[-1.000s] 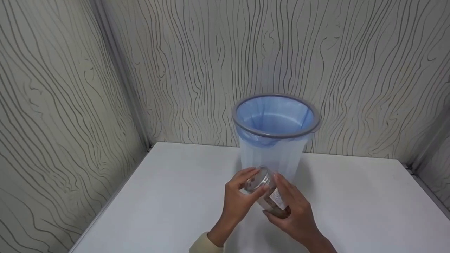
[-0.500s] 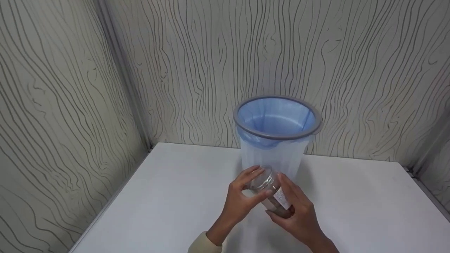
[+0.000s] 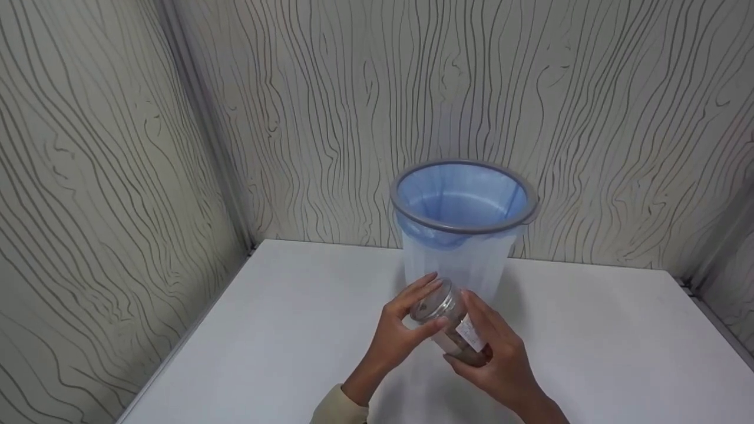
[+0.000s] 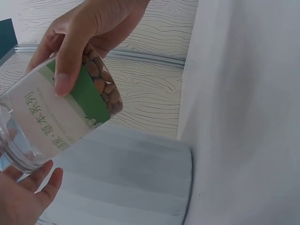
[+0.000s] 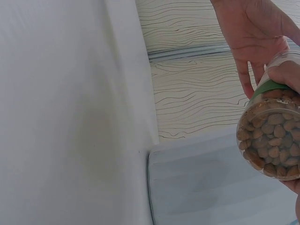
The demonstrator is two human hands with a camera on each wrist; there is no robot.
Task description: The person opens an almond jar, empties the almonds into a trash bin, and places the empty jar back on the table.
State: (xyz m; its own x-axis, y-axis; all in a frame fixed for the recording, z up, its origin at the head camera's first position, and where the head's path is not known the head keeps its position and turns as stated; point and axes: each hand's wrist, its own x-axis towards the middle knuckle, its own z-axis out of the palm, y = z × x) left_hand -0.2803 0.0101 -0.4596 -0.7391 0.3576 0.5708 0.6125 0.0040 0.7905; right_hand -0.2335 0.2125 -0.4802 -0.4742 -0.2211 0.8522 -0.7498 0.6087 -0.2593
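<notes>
A clear jar [image 3: 452, 341] with brown almond-like nuts [image 5: 276, 140] at its bottom is held tilted above the table, in front of the bin. Its white and green label [image 4: 51, 112] faces the left wrist camera. My right hand [image 3: 500, 353] grips the jar's lower body, its thumb lying across the label in the left wrist view. Around the jar's clear top, my left hand [image 3: 396, 333] holds on with thumb and fingers on opposite sides. Whether a clear lid is on that top, I cannot tell.
Just beyond the hands stands a tall bin [image 3: 453, 265] with a grey rim and blue liner. It rests on a white table [image 3: 294, 306]. Wood-grain panels [image 3: 330, 118] enclose the back and sides.
Both hands and the jar shift slightly right, then slightly back left. The left fingers move a little about the jar's top. Both hands stay on the jar.
</notes>
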